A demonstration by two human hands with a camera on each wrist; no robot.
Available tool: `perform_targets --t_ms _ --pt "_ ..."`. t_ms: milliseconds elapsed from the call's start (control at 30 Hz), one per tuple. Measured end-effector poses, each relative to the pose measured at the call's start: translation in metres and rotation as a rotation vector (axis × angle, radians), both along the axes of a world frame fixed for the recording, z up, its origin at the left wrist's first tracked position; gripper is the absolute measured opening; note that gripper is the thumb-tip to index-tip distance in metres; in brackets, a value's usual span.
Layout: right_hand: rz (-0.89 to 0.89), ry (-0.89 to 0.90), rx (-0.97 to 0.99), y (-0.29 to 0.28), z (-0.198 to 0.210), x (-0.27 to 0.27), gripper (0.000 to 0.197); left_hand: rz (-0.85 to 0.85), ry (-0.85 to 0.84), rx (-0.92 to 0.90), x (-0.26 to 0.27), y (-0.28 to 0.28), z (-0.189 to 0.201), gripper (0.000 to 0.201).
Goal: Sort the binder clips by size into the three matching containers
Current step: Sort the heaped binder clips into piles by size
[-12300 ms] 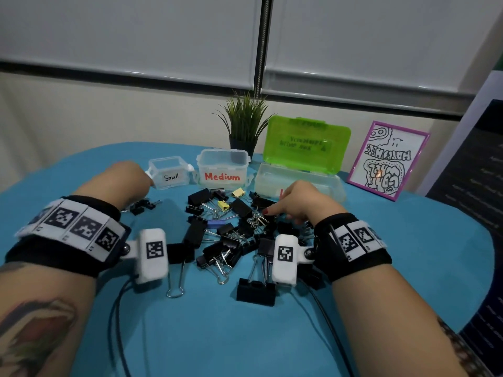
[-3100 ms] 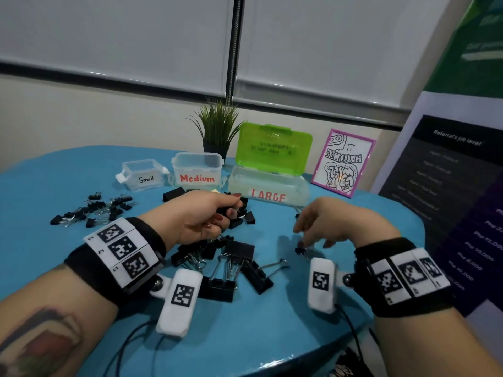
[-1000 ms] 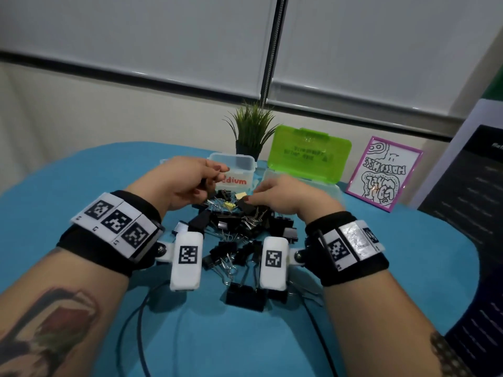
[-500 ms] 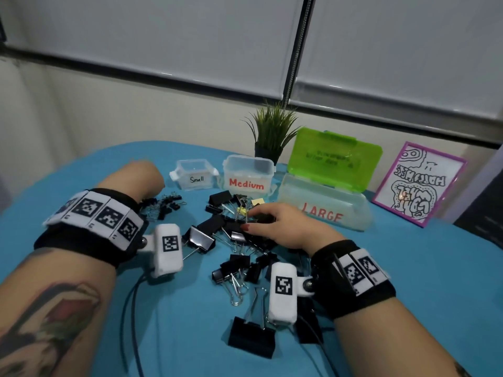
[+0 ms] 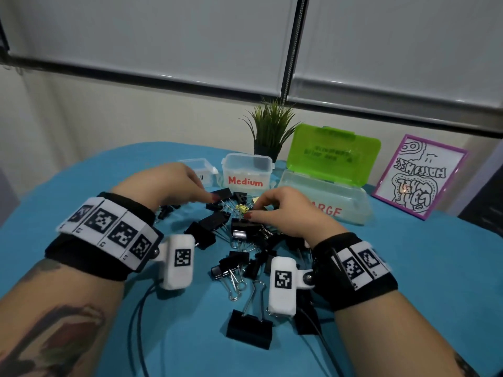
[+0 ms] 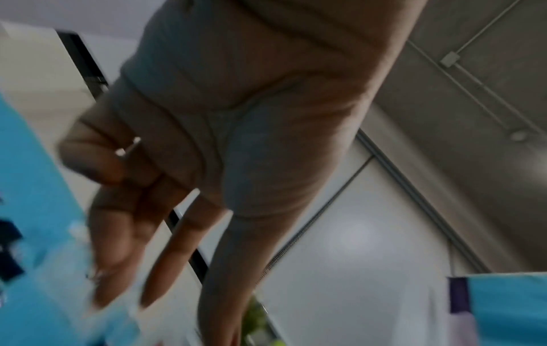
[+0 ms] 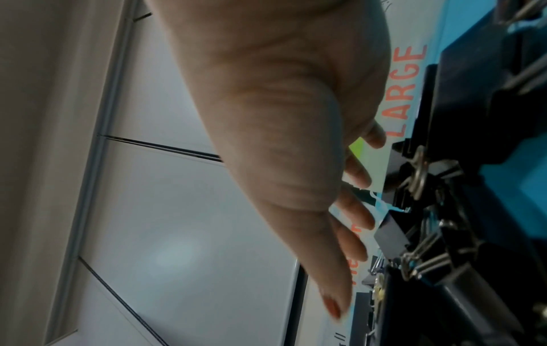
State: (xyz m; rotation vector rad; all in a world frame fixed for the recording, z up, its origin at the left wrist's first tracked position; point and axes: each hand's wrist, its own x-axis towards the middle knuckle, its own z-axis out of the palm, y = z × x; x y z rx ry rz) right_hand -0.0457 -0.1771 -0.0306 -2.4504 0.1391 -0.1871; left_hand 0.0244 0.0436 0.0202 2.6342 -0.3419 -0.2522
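A pile of black binder clips (image 5: 239,232) of mixed sizes lies mid-table, with a small yellow clip (image 5: 241,208) among them. Behind it stand the Small box (image 5: 194,165), half hidden by my left hand, the Medium box (image 5: 247,172) and the Large box (image 5: 326,197) with its green lid up. My left hand (image 5: 209,195) reaches rightward over the pile's far left edge, fingers stretched and holding nothing (image 6: 133,292). My right hand (image 5: 254,212) hovers over the pile's far side, fingers loosely extended toward the clips (image 7: 349,257), nothing gripped.
One large black clip (image 5: 249,331) lies alone near the front. A few small clips (image 5: 166,209) sit left of the pile, behind my left wrist. A potted plant (image 5: 272,129) and a framed drawing (image 5: 419,178) stand at the back. Black cables (image 5: 136,322) trail over the blue table (image 5: 408,268).
My left hand has swung from the small clips at the left over to the pile. The right hand stays over the pile's far side.
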Motion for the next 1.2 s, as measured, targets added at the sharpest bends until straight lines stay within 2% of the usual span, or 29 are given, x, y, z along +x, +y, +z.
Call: perform_targets --t_ms 100,200,367,667,867,933,1033,1200 --pt "0.086 0.047 -0.042 0.006 0.000 0.000 0.039 -0.090 0.111 0.203 -0.019 -0.010 -0.002 0.062" --pt "0.140 0.108 -0.103 0.009 0.000 0.002 0.034 -0.142 0.169 0.329 -0.027 -0.015 -0.002 0.080" --pt "0.111 0.133 -0.101 0.009 0.001 0.001 0.026 -0.168 0.209 0.448 -0.026 -0.013 -0.004 0.093" --pt "-0.054 0.320 -0.222 -0.009 0.017 -0.013 0.028 -0.175 0.373 0.263 -0.018 -0.012 -0.014 0.090" --pt "-0.173 0.390 -0.293 -0.017 0.028 -0.023 0.029 -0.230 0.332 0.170 -0.020 -0.022 -0.020 0.074" --pt "-0.244 0.310 -0.196 -0.021 0.031 -0.022 0.031 -0.243 0.313 0.136 -0.022 -0.027 -0.022 0.063" --pt "-0.352 0.137 0.074 -0.025 0.033 -0.015 0.035 -0.266 0.278 0.121 -0.025 -0.032 -0.026 0.052" --pt "-0.373 0.041 0.527 -0.022 0.034 -0.013 0.020 -0.278 0.245 0.110 -0.023 -0.035 -0.028 0.036"
